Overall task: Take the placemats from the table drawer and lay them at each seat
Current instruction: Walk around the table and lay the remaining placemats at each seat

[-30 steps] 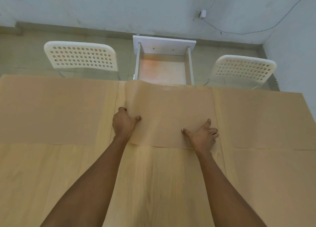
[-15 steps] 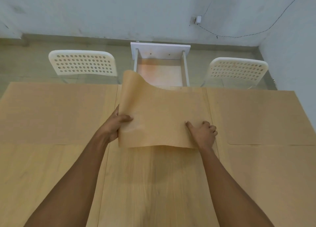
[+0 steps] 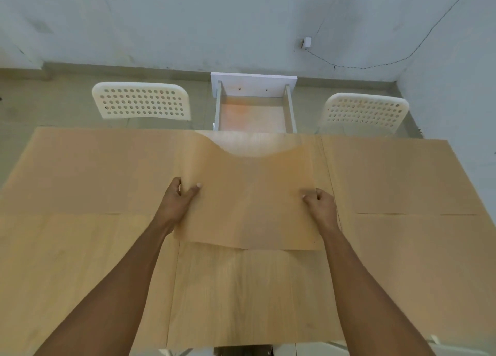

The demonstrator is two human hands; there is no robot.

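Under lifted placemat (image 3: 249, 202), fingers (image 3: 177, 186) hidden.

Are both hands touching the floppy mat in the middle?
Touching. The head view shows the left hand pinching the middle placemat at its left edge, and the right hand gripping its right edge.

Both forearms bare, no sleeves; hands (image 3: 177, 202) ungloved, no jewellery visible.
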